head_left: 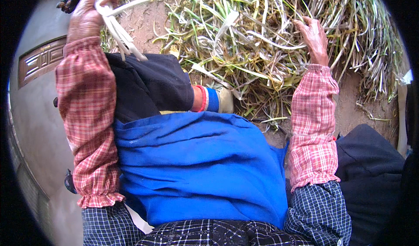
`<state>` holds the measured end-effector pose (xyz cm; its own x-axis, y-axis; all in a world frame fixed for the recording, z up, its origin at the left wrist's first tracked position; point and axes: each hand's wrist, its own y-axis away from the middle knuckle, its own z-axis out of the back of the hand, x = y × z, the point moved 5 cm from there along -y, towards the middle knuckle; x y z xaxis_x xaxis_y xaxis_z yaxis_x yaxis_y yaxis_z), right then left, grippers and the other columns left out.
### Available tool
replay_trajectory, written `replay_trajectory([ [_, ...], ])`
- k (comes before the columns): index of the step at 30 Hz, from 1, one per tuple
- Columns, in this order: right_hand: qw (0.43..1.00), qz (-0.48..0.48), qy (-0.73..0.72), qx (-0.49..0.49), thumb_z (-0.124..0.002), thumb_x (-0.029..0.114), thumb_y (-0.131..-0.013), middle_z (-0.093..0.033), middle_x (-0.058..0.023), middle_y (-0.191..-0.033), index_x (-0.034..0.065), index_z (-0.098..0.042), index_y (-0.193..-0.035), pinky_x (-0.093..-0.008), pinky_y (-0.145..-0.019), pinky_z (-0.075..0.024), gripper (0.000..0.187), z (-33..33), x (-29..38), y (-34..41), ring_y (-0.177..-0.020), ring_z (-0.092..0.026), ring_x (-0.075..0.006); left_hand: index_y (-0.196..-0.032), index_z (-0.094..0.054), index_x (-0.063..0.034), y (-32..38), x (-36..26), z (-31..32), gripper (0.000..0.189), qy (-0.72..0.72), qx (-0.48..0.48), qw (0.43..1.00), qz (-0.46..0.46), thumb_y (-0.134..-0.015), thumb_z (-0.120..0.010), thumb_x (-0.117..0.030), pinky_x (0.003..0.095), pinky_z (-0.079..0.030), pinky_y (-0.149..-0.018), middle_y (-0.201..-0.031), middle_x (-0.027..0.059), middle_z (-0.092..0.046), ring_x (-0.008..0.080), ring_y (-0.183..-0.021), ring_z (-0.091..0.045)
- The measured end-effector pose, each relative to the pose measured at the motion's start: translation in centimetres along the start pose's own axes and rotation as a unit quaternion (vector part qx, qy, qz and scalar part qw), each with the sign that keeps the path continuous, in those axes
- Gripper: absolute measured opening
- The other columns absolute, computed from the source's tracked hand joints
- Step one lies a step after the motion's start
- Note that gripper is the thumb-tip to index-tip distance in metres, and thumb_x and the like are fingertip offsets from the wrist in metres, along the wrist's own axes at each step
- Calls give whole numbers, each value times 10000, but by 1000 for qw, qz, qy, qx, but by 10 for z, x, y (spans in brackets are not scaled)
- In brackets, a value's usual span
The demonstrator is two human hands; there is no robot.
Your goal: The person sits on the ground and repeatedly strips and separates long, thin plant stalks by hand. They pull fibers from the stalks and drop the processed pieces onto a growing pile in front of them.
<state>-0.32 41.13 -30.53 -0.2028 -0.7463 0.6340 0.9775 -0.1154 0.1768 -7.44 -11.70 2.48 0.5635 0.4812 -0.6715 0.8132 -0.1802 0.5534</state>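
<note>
At the upper left my left hand (85,18) grips a small bunch of white-ended stalks (119,34). Their pale ends hang down over my dark trouser leg, and longer stalks stretch right from the fist. My right hand (313,38) rests on a large heap of green and dry stalks (235,46), which look like scallions or a similar plant. Its thumb and forefinger show, while the other fingers are partly hidden, so whether it pinches a stalk is unclear.
A blue apron (203,167) covers my lap. My shoe (226,100) sits against the heap's near edge. Bare earth (144,24) shows between the stalks. To the left are a grey wall (49,115) and a brown panelled door (42,61). Denser stalks (366,26) lie at the upper right.
</note>
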Motion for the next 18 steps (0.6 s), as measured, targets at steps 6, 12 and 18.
replay_trajectory([
  [6,983,95,-84,-132,-668,490,-972,-784,-71,-951,109,-791,-1082,-391,-756,-577,415,84,96,22,-822,-740,-226,-1210,-538,85,-11,94,-71,226,39,-38,998,21,-1055,-547,-78,220,-398,-444,-876,87,-561,137,-665,-508],
  [12,890,269,-368,5,-694,296,-994,-729,-42,-758,30,-796,-957,-279,-582,-474,287,104,201,65,-678,-642,-89,-1257,-523,94,-30,105,-86,246,31,30,999,29,-1068,-522,-64,219,-391,-479,-1019,109,-606,136,-785,-524],
  [18,795,240,-511,222,-629,405,-1012,-750,-123,-855,-27,-615,-1313,-297,-535,-539,527,33,242,97,-649,-732,-205,-1234,-519,112,-39,115,-94,259,34,31,998,33,-1078,-518,-96,214,-409,-475,-1004,115,-603,145,-781,-559],
])
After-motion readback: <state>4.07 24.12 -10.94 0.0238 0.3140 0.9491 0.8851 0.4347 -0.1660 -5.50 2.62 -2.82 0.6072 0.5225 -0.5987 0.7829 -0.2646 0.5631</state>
